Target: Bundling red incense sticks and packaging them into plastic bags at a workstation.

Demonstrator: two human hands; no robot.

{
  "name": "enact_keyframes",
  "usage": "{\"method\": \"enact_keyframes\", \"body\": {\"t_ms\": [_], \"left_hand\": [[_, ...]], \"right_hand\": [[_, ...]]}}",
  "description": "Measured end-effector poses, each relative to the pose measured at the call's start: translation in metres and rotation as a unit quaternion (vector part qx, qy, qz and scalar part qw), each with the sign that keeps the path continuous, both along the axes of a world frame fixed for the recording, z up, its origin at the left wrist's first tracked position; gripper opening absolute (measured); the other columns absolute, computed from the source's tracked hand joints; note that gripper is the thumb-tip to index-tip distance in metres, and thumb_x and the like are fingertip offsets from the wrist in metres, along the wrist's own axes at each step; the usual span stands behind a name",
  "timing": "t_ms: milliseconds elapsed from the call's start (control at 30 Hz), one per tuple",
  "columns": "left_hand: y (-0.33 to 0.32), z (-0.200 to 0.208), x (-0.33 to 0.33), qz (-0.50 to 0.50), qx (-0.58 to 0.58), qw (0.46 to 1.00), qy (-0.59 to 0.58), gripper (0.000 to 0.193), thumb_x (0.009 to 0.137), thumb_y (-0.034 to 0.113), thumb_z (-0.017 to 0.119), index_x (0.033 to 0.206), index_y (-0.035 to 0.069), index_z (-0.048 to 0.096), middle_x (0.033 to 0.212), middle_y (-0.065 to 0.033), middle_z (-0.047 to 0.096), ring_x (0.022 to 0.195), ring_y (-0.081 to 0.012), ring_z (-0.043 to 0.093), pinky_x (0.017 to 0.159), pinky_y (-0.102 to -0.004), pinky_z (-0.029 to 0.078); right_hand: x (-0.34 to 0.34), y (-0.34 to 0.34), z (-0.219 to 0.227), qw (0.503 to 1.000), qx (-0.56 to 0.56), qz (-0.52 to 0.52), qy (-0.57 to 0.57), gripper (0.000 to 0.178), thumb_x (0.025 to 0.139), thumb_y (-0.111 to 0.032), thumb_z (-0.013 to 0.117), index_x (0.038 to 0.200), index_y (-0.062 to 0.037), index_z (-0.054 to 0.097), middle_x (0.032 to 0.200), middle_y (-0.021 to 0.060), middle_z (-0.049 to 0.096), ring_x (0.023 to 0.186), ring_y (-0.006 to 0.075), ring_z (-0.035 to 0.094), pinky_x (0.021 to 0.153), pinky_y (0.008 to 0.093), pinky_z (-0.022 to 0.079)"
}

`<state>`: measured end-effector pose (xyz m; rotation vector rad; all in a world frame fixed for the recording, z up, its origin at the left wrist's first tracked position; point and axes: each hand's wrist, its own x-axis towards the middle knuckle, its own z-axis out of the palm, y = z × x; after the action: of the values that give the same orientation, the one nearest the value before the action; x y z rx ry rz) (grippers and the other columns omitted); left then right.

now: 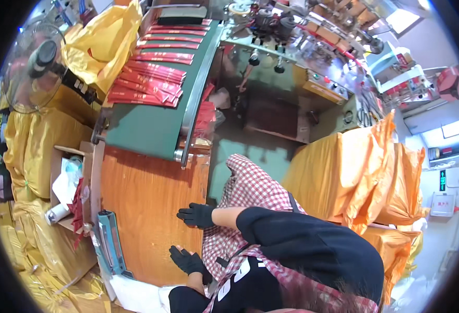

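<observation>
Both hands wear black gloves and rest at the near right edge of a brown wooden tabletop (148, 208). My right hand (196, 215) lies with its fingers stretched toward the wood, nothing in it. Closer to me, my left hand (187, 260) is open too, its fingers apart over the table edge and empty. Beyond the table, a green conveyor belt (143, 128) carries several long, narrow red packets (148, 83). Some are heaped at the belt's near part, others lie in spaced rows farther back. Neither hand touches the packets.
A teal bar-shaped device (110, 242) stands along the table's left edge, beside an open cardboard box (86, 172). Yellow wrapped bundles (41, 151) and a fan (35, 67) are at left. Orange-covered stacks (339, 172) stand at right, machinery (279, 31) at the back.
</observation>
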<state>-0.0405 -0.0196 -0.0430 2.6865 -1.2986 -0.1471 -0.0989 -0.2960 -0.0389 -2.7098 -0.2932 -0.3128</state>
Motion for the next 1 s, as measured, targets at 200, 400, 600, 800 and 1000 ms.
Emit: {"method": "enact_keyframes", "body": {"t_ms": [200,400,600,800,1000], "left_hand": [[-0.067,0.071,0.007,-0.070,0.401,0.912,0.049,0.079,0.080,0.042,0.058,0.139,-0.002,0.033,0.152,-0.0215,0.019,0.138,-0.0378,0.024,0.113,-0.0417,0.023],[-0.271,0.085,-0.063,-0.206,0.275,0.903,0.256,0.050,0.077,0.041,0.058,0.112,0.006,0.062,0.106,-0.0204,0.064,0.098,-0.0390,0.061,0.087,-0.0475,0.048],[-0.617,0.178,-0.256,-0.529,-0.029,0.823,0.206,0.066,0.076,0.022,0.062,0.138,0.014,0.040,0.124,-0.0172,0.051,0.107,-0.0359,0.054,0.085,-0.0452,0.047],[-0.775,0.160,-0.346,-0.541,-0.024,0.840,0.039,0.068,0.072,0.020,0.066,0.134,0.011,0.041,0.132,-0.0161,0.044,0.119,-0.0334,0.045,0.089,-0.0448,0.044],[-0.793,0.161,-0.349,-0.524,-0.003,0.851,0.041,0.062,0.071,0.016,0.063,0.130,0.010,0.046,0.125,-0.0153,0.051,0.112,-0.0327,0.051,0.087,-0.0437,0.045]], "right_hand": [[-0.117,-0.074,0.059,0.832,0.218,-0.416,0.296,0.025,0.081,-0.020,0.056,0.102,-0.0100,0.064,0.102,0.0159,0.064,0.097,0.0333,0.061,0.083,0.0421,0.049],[-0.436,-0.336,0.113,0.665,-0.019,-0.746,0.023,0.015,0.081,-0.011,0.051,0.079,-0.0094,0.066,0.079,0.0157,0.064,0.078,0.0310,0.063,0.070,0.0409,0.050],[-0.634,-0.529,0.183,0.507,-0.130,-0.852,0.004,0.019,0.076,-0.018,0.060,0.092,-0.0097,0.064,0.090,0.0141,0.063,0.088,0.0342,0.060,0.078,0.0436,0.047],[-0.665,-0.652,0.215,0.476,-0.205,-0.852,0.076,0.047,0.073,-0.020,0.067,0.118,-0.0211,0.058,0.133,0.0064,0.046,0.121,0.0302,0.044,0.094,0.0474,0.040],[-0.697,-0.698,0.214,0.525,-0.255,-0.811,0.048,0.015,0.073,-0.016,0.061,0.086,-0.0155,0.067,0.118,0.0088,0.060,0.111,0.0308,0.052,0.086,0.0470,0.043]]}}
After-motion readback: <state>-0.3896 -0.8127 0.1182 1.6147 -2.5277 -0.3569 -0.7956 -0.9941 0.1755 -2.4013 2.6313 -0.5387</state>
